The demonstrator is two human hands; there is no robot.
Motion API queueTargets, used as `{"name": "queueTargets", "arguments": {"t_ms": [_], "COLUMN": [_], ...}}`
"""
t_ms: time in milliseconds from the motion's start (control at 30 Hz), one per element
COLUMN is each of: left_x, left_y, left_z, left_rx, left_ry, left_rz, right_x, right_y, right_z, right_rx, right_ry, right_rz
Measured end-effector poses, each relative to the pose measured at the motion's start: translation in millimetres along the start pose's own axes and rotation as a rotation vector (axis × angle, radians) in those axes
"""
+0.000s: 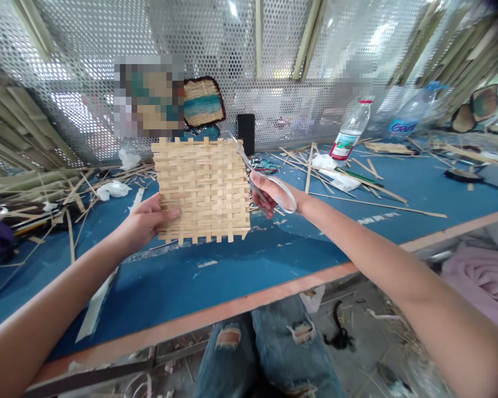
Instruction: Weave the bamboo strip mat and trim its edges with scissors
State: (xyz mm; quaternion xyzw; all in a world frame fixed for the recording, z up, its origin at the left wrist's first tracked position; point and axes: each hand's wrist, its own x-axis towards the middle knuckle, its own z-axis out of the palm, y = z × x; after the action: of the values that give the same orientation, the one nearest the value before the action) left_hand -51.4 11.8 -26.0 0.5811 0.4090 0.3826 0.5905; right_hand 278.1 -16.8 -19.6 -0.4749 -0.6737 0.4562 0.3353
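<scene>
A square mat woven from pale bamboo strips (203, 189) is held upright above the blue table (216, 265). My left hand (147, 221) grips its lower left edge, thumb across the front. My right hand (269, 193) is closed round the clear handles of a pair of scissors (265, 177), just right of the mat. The scissor blades point up and left along the mat's upper right edge.
Loose bamboo strips (336, 177) litter the table at left and right. A plastic bottle (351, 132) stands at the back right, another (410, 113) lies beyond it. A small black box (246, 132) and a striped woven piece (203, 102) sit against the perforated metal wall.
</scene>
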Motion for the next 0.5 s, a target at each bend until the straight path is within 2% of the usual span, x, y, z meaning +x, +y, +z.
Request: {"name": "queueTargets", "arguments": {"t_ms": [267,367,500], "left_x": [1,3,4], "left_y": [3,4,7], "left_z": [-4.7,-15.6,-32.6], "left_rx": [-0.004,0.013,0.042], "left_ry": [0.006,-0.035,-0.145], "left_rz": [-0.001,-0.005,-0.063], "right_x": [1,4,9], "right_y": [1,8,16], "right_z": [2,-4,-7], "right_rx": [-0.053,-0.061,0.008], "right_ry": [0.090,-0.011,-0.163], "right_rz": [0.045,0.017,0.029]}}
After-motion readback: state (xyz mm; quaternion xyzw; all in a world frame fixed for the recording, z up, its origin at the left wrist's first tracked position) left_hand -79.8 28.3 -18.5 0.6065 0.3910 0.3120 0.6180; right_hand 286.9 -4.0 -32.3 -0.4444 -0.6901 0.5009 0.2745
